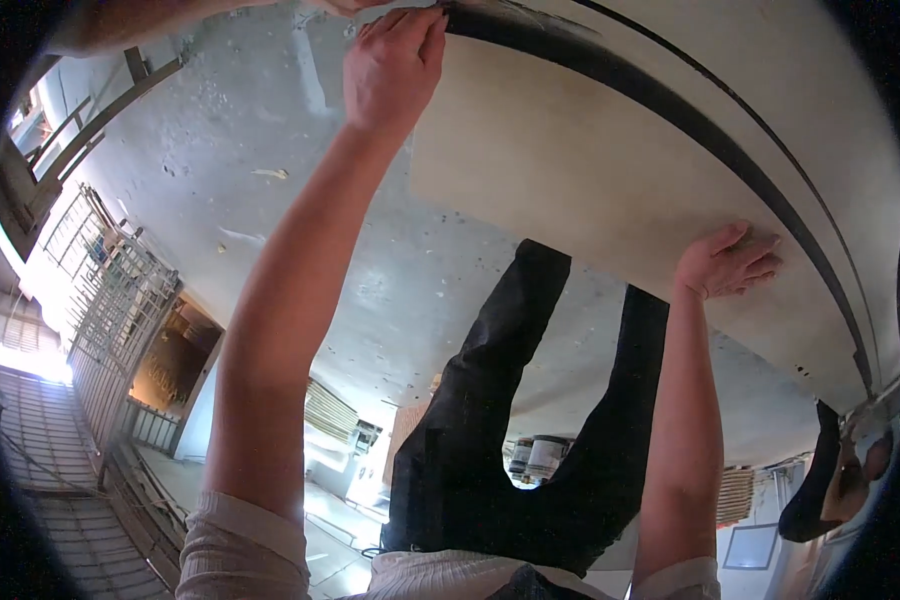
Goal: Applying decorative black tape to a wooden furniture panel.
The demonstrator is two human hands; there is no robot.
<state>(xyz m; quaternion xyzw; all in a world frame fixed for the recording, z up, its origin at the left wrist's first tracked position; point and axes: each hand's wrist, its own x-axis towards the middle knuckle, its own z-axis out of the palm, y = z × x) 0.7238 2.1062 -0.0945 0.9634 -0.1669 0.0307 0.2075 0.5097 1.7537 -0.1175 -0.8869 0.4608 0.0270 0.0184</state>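
A large flat beige sheet (570, 130) lies in front of me, with a long dark strip (660, 88) along its far side. At the sheet's far left corner is my left hand (395, 65), its fingers curled together by the end of the strip. What those fingertips grip is hidden. My right hand (730, 262) rests palm down on the right part of the sheet, fingers outstretched, holding nothing. Beyond the dark strip runs a thin black line (740, 100) across another pale surface. Another person's forearm (130, 22) reaches in from the upper left, its hand close to my left one.
My dark-trousered legs (470, 380) stand at the sheet's near edge on a speckled grey floor (240, 150). Metal racks (120, 290) stand at the left. Behind me are pale cans (545, 455). A dark curved object (810, 505) is at the right.
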